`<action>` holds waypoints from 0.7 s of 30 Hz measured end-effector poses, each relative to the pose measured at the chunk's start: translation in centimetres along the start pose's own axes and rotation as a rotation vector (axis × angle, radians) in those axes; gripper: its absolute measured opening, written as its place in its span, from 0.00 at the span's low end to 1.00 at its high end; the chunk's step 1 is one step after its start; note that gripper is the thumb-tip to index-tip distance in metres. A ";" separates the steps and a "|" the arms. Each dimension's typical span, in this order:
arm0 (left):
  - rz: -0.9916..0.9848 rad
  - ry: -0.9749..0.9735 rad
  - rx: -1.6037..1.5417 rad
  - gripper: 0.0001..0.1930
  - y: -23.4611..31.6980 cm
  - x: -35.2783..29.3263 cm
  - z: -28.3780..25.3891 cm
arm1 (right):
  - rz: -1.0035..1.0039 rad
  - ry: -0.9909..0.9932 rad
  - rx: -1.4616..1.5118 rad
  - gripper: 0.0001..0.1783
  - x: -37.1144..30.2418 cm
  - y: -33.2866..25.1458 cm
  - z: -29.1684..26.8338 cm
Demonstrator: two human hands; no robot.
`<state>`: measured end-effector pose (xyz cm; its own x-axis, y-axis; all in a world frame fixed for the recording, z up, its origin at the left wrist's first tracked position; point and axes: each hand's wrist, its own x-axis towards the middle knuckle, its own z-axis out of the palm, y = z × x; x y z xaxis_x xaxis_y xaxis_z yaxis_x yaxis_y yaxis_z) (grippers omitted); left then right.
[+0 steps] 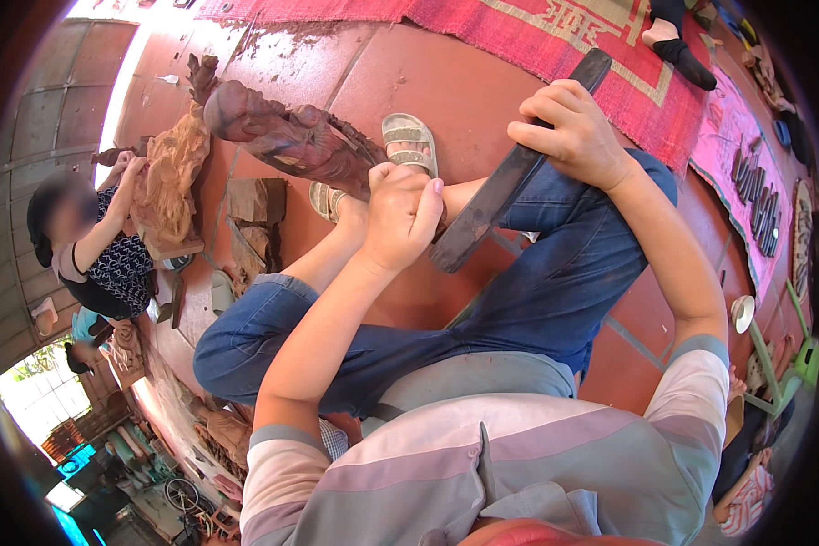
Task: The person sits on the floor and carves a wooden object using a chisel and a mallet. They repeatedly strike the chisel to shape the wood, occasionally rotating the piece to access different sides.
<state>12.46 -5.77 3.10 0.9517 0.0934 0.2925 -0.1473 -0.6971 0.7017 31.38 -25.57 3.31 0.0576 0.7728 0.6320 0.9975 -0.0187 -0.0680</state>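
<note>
A dark reddish-brown carved wooden figure [287,136] lies slanting on the floor before me, its lower end beside my sandalled feet. At that end, my left hand [402,217] is closed in a fist, thumb on top; what it grips is hidden by the fingers. My right hand [575,132] is wrapped round a long, flat, dark wooden bat [496,205], held slanting above my bent knee. The wide lower end of the bat is close to my left fist; I cannot tell whether they touch.
At left, another person [109,227] handles a lighter wood carving [171,177]. Wood blocks [255,205] sit by my left knee. A red patterned rug [555,55] spreads ahead. Several dark tools [757,196] lie on a pink cloth [714,173] at right, near a green stool frame [796,364].
</note>
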 end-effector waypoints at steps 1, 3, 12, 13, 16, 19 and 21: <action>0.043 0.017 0.054 0.16 -0.1 0.1 0.1 | 0.003 -0.016 -0.019 0.10 -0.1 0.1 0.1; 0.129 0.050 0.160 0.17 -0.5 0.5 0.2 | 0.003 -0.020 -0.022 0.10 -0.1 0.0 0.2; 0.144 -0.011 0.196 0.17 -1.9 0.7 0.0 | -0.041 0.001 0.053 0.09 0.4 -0.4 0.3; 0.123 -0.007 0.179 0.17 -1.9 0.7 0.0 | -0.056 0.008 0.075 0.09 0.4 -0.3 0.2; 0.062 0.012 0.098 0.16 -1.8 1.1 -0.5 | 0.062 -0.026 0.008 0.09 0.5 0.1 0.4; 0.021 0.010 -0.016 0.18 -1.4 1.5 -1.8 | 0.112 0.025 -0.040 0.10 0.0 0.1 0.4; 0.013 -0.035 -0.053 0.18 -1.1 1.6 -2.6 | 0.071 0.035 0.000 0.12 0.3 -0.1 0.2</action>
<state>13.40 -2.97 4.48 0.9584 0.0587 0.2794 -0.1730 -0.6592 0.7318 31.26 -25.19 3.34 0.1298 0.7467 0.6524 0.9908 -0.0726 -0.1141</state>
